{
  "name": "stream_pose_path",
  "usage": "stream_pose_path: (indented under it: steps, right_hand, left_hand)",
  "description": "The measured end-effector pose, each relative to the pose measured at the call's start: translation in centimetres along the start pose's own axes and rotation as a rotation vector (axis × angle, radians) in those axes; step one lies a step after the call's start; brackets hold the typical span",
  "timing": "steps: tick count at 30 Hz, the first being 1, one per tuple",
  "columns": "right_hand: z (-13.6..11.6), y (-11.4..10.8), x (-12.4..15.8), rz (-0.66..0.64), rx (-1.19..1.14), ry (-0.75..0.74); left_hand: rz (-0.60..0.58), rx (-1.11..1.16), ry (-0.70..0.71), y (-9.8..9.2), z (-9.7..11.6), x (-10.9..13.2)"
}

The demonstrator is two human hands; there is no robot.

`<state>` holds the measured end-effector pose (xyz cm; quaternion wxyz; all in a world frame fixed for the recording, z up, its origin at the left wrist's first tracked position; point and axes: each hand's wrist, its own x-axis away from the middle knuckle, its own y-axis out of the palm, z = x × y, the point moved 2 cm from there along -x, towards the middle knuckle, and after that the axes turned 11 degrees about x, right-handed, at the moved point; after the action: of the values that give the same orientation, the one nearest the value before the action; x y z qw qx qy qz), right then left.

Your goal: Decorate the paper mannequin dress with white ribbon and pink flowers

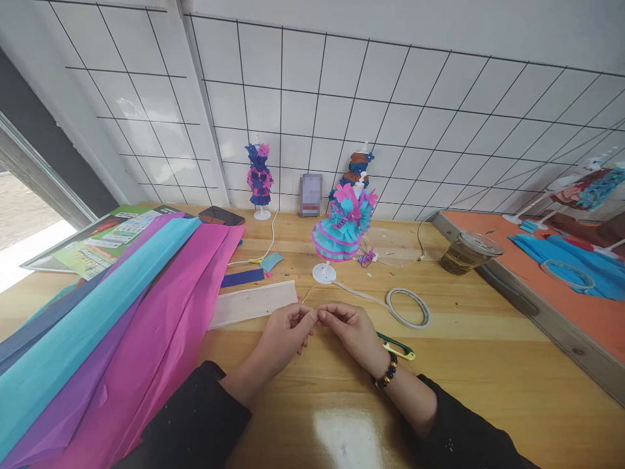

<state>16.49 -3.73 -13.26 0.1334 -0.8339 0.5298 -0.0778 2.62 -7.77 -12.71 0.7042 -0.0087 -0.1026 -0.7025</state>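
My left hand (293,330) and my right hand (347,329) meet fingertip to fingertip above the table, both closed in a pinch. A narrow strip of tape (359,292) runs from the tape roll (409,308), past the foot of a doll stand, and thins out towards my left fingers. Whatever lies between my right fingertips is too small to make out. Just beyond stands a small dress form (347,225) in a turquoise and pink crepe-paper dress on a white base. A green and yellow cutter (396,346) lies by my right wrist.
Folded crepe paper sheets (161,339) in pink, purple and blue cover the left side. A pale paper strip (254,305) lies near my left hand. Further back are a navy dress form (260,176) and a phone (311,195). A lidded cup (469,253) stands right, beside an orange surface (561,286).
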Motion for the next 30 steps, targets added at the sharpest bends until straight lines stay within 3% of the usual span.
stream_pose_path:
  steps: [5, 14, 23, 30]
  right_hand:
    - [-0.13, 0.15, 0.22, 0.026, 0.081, -0.094]
    - [0.05, 0.28, 0.32, 0.066, 0.082, -0.086]
    - [0.46, 0.07, -0.2, -0.047, -0.555, 0.183]
    - [0.45, 0.07, -0.1, -0.073, -0.703, 0.249]
  left_hand:
    - [0.034, 0.042, -0.042, 0.01, -0.29, -0.32]
    - [0.01, 0.066, -0.05, 0.06, -0.22, -0.21]
    - [-0.023, 0.065, -0.013, -0.08, -0.25, -0.46]
    - [0.027, 0.032, 0.118, -0.14, -0.03, -0.66]
